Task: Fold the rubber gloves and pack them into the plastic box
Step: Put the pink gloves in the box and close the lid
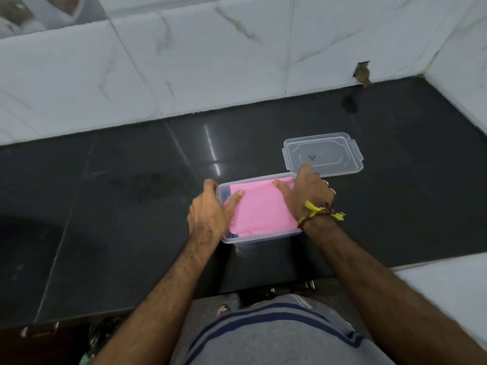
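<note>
A clear plastic box (259, 239) stands on the dark counter in the middle of the view. A folded pink rubber glove (261, 209) lies flat inside it and fills most of the opening; something blue (228, 198) peeks out beneath it at the left. My left hand (210, 213) grips the box's left wall, thumb resting on the pink glove. My right hand (305, 194) wraps the right wall, thumb pressing the glove's far right part. A yellow thread band circles my right wrist.
The box's clear lid (322, 154) lies flat on the counter just behind and right of the box. A white marble-tiled wall (184, 61) rises behind, with a small hole (362, 72) at its base. The counter's front edge (263, 288) is near my body.
</note>
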